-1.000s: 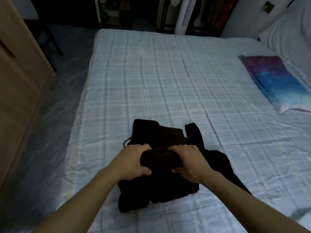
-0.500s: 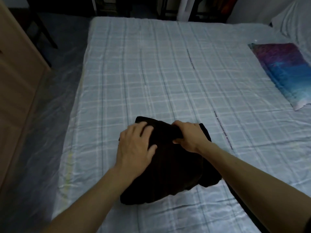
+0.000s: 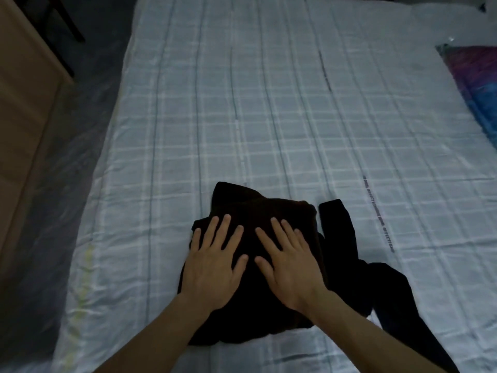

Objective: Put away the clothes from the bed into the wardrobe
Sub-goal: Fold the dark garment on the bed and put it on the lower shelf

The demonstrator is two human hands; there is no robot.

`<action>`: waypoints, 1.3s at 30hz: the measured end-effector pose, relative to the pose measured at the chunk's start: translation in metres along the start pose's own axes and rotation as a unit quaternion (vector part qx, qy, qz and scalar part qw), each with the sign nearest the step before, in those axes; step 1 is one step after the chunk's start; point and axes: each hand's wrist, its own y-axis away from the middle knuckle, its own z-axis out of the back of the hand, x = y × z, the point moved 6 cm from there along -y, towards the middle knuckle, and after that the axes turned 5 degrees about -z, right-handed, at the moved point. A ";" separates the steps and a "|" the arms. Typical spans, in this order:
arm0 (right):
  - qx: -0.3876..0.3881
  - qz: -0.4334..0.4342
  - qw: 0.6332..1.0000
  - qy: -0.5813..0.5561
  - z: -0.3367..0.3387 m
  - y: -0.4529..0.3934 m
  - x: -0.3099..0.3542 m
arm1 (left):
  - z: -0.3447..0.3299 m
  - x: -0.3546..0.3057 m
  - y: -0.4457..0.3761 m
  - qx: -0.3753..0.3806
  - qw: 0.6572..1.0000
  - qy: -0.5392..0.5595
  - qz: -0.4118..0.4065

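A black garment (image 3: 258, 208), folded into a rough bundle, lies near the front edge of the bed (image 3: 269, 117), which has a pale checked sheet. My left hand (image 3: 215, 265) rests flat on its left half, fingers spread. My right hand (image 3: 287, 265) lies flat on its right half, fingers spread too. Neither hand grips the cloth. A second piece of black clothing (image 3: 376, 286) trails off to the right of the bundle, one strip reaching up beside it.
A light wooden cabinet side (image 3: 24, 117) stands at the left across a strip of floor (image 3: 61, 211) covered in shiny plastic. A purple and blue pillow (image 3: 476, 87) lies at the bed's right edge. Dark chair legs (image 3: 67, 22) show at the top left.
Both hands held a fold of the black garment, carried it forward over the bundle, then let go. They now press flat on top, and the black strip at the right shows again.
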 end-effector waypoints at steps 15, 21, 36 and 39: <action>0.006 -0.027 0.985 -0.170 -0.078 -0.054 -0.056 | -0.054 0.022 -0.052 0.003 0.999 0.034 -0.011; -0.003 -0.003 0.992 -0.125 -0.035 -0.016 -0.024 | -0.036 0.016 -0.032 0.006 1.000 -0.003 -0.008; 0.056 0.042 0.997 0.028 -0.057 0.048 -0.006 | -0.015 -0.025 0.090 0.012 0.995 -0.045 -0.090; 0.041 0.045 0.998 0.025 -0.057 0.049 -0.004 | -0.033 -0.016 0.084 0.047 0.993 -0.072 -0.084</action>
